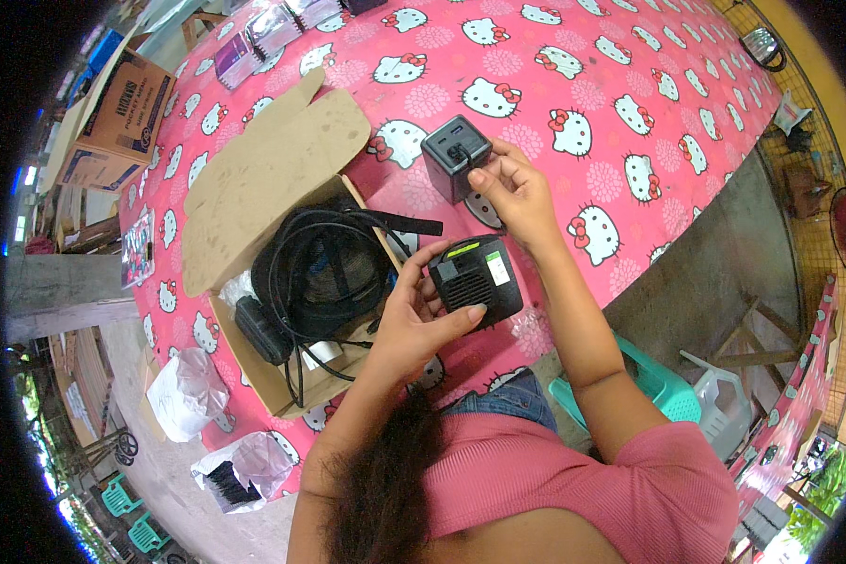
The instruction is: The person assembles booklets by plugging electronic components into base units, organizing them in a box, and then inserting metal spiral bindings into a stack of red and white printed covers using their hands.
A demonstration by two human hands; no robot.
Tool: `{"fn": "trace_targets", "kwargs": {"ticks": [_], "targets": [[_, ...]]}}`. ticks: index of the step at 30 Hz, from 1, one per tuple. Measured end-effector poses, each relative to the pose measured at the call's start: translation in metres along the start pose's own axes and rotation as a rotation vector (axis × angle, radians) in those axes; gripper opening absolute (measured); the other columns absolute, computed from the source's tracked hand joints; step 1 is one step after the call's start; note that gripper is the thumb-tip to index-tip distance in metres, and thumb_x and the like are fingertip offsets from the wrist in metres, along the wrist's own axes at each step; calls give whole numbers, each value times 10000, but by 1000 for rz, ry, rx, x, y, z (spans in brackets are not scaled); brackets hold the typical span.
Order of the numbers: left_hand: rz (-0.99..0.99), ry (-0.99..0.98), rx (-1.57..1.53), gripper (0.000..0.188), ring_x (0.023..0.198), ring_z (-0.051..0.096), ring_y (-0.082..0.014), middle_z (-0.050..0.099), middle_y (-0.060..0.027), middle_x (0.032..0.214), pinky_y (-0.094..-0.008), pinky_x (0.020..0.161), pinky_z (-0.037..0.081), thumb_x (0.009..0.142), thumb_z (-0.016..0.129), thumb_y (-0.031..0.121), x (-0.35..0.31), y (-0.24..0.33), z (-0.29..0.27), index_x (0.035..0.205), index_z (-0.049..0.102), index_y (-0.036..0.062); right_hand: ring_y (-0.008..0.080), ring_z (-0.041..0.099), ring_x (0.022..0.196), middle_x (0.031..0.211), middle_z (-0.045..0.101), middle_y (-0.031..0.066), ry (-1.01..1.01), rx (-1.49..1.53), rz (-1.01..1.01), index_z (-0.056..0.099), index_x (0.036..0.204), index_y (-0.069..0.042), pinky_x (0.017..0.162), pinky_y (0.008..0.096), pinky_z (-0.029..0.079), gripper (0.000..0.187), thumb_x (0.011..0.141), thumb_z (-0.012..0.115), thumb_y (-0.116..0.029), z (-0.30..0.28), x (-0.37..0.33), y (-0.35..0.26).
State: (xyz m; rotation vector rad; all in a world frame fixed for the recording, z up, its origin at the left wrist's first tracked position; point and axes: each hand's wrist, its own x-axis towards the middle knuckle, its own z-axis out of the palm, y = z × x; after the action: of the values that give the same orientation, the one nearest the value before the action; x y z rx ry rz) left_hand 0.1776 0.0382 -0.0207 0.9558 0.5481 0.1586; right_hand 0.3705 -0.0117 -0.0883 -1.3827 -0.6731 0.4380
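My left hand (415, 320) is closed around a small black box-shaped device (470, 291) with a slotted vent, a bright green strip and a white-and-green label. My right hand (519, 193) grips a second black block (454, 155), taller, with port-like openings and a short black loop on its top face. Its lower part is partly covered by my fingers. Both pieces are close together above the table, with a gap between them. Left of my hands lies an opened cardboard box (263, 160), its lid folded back. Coiled black cables (301, 273) and a dark mesh item fill it.
A pink cartoon-cat tablecloth (592, 94) covers the table. White plastic wrappings (188, 390) lie at the near left edge. A brown carton (127, 117) stands far left, purple-and-clear packs (273, 33) at the back. A green plastic chair (663, 385) is at my right.
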Motion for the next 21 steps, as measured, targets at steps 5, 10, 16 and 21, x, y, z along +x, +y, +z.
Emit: {"fn": "trace_targets", "kwargs": {"ticks": [5, 10, 16, 21], "targets": [[-11, -13, 79, 801, 1130, 523, -207, 489, -125, 1254, -342, 966, 437, 725, 729, -43, -2, -2, 2, 1379, 279, 65, 240, 534, 1095, 1230, 536, 186, -13, -28, -1, 640, 736, -6, 901, 333, 413, 218, 783, 723, -201, -1, 1, 1], [-135, 2, 145, 807, 1161, 484, -210, 453, -125, 1279, -342, 996, 398, 756, 702, -31, -5, -23, 10, 1407, 237, 76, 213, 555, 1031, 1228, 543, 163, -89, -58, -53, 656, 760, -11, 845, 316, 440, 220, 773, 729, -219, -8, 7, 2], [-227, 30, 126, 815, 1145, 486, -218, 480, -145, 1246, -330, 988, 394, 800, 677, 6, 2, -58, 17, 1432, 163, 41, 196, 563, 974, 1226, 549, 138, -183, -89, -34, 683, 782, -47, 796, 306, 457, 198, 757, 740, -235, -17, 15, -1], [-236, 56, 223, 749, 1134, 485, -229, 473, -163, 1240, -336, 989, 394, 818, 666, 30, 4, -75, 13, 1402, 197, -7, 231, 556, 1051, 1227, 547, 138, -161, -93, -22, 688, 787, -50, 852, 337, 454, 158, 751, 742, -194, -15, 11, 1]]}}
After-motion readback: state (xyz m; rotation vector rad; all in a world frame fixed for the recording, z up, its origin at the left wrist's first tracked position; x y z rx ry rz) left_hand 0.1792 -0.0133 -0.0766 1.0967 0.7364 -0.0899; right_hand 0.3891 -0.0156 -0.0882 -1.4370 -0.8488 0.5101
